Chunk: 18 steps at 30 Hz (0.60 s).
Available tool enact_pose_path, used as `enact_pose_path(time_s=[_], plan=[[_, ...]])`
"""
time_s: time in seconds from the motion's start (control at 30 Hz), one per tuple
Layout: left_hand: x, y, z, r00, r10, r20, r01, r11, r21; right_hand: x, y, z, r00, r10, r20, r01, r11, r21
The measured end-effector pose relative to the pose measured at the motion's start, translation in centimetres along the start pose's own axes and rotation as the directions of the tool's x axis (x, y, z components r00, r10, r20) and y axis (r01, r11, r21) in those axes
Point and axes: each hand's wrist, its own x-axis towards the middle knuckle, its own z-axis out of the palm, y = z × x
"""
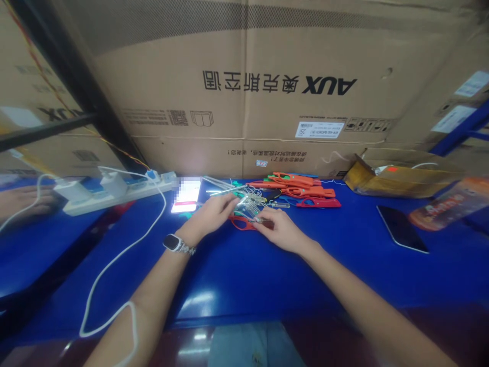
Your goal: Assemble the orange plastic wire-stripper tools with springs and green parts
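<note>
Silvery pieces [250, 208] mid-frame meet the left hand [212, 212] and right hand [283, 230], fingertips drawn close; whether clamped, I cannot tell.

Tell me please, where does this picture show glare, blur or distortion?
In the head view, the blue table shows white glare near its front edge; the bright screen is washed out, partly pixelated; the orange container at right looks stretched and soft; the metal pieces by the left hand blur together.

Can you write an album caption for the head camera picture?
Left hand and right hand at a jumble of shiny parts, orange pieces heaped nearby on a blue table.
</note>
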Motion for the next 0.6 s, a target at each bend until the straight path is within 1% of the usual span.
enact_pose_path(time_s=[0.07,0.13,0.23,0.3,0.37,0.43,0.53,0.6], plan=[[0.0,-0.3,0.3,1.0,-0.022,0.016,0.022,0.999,0.037,-0.1,0.2,0.2,1.0,-0.009,0.016,0.009,1.0,-0.028],[0.0,-0.5,0.7,1.0,-0.015,0.002,0.015,0.998,0.062,-0.2,0.3,0.3,0.999,-0.016,0.03,0.017,0.999,-0.048],[-0.1,-0.1,1.0,0.994,0.078,-0.076,-0.07,0.993,0.095,-0.2,0.3,0.5,0.999,-0.023,0.035,0.026,0.997,-0.079],[-0.3,0.5,1.0,0.986,0.149,-0.078,-0.146,0.988,0.05,-0.2,0.3,0.5,0.999,-0.026,0.031,0.029,0.995,-0.094],[-0.5,1.0,1.0,0.98,0.197,-0.017,-0.197,0.98,-0.023,-0.2,0.3,0.6,0.999,-0.037,0.029,0.04,0.995,-0.096],[-0.7,1.3,1.1,0.974,0.218,0.068,-0.214,0.975,-0.061,-0.1,0.4,0.6,0.999,-0.043,0.025,0.045,0.996,-0.083],[-0.7,1.3,1.3,0.967,0.205,0.15,-0.2,0.979,-0.049,0.0,0.4,0.5,1.0,-0.018,0.022,0.019,0.998,-0.052],[-0.6,1.1,1.4,0.964,0.206,0.169,-0.204,0.978,-0.032,0.0,0.2,0.4,0.999,-0.012,0.036,0.013,1.0,-0.028]])
